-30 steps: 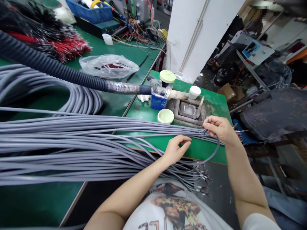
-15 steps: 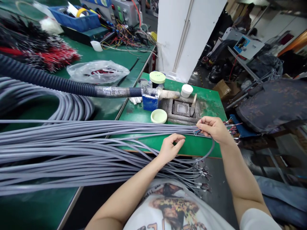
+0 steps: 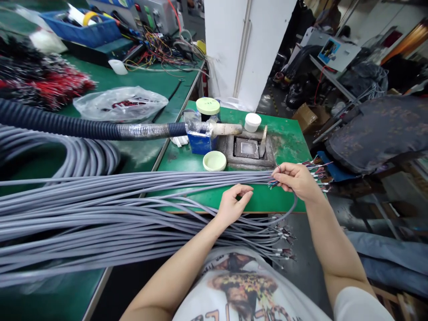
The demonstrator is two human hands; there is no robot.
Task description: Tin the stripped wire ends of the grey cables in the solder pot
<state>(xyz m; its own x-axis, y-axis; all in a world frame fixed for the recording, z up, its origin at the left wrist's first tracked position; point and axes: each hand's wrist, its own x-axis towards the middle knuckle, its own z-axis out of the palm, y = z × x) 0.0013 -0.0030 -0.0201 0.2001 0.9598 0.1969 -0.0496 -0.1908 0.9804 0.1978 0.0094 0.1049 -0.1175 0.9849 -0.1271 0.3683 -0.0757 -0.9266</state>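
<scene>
A thick bundle of grey cables (image 3: 110, 209) runs from the left across the green bench to the small green table (image 3: 287, 142). My right hand (image 3: 296, 180) pinches the stripped end of one grey cable, whose coloured wires fan out at its fingertips; the cable loops down below the hand. My left hand (image 3: 232, 205) rests on the bundle at the table's front edge, with thumb and fingers curled round one cable. More stripped cable ends (image 3: 282, 243) hang off the edge below.
A grey solder pot (image 3: 249, 149) sits in the small table, with a black corrugated hose (image 3: 67, 127) reaching to it, a blue box (image 3: 198, 142) and white jars and lids (image 3: 214, 161) around. A plastic bag (image 3: 120, 103) and red-black wires (image 3: 40, 82) lie behind. Clutter at right.
Both hands hold nearly the same pose. The view has shifted, so everything sits slightly further left and higher in the picture.
</scene>
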